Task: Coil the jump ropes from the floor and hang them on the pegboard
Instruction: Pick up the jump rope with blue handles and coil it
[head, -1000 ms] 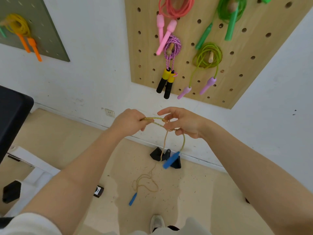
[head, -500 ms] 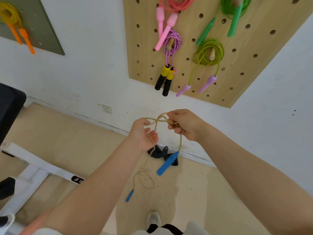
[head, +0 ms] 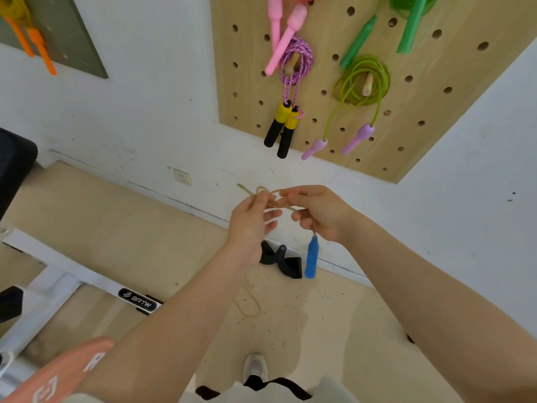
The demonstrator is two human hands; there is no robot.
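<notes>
Both forearms are bare from the elbow down to the left hand (head: 250,225) and the right hand (head: 321,212), with no watch, ring or bracelet on them. Well behind the left hand, at the upper arm, there is a short salmon-orange fabric sleeve (head: 62,373) with white printed markings. Below the hands is one white sports shoe (head: 255,367) and pale grey trousers (head: 334,391) with a black edge.
</notes>
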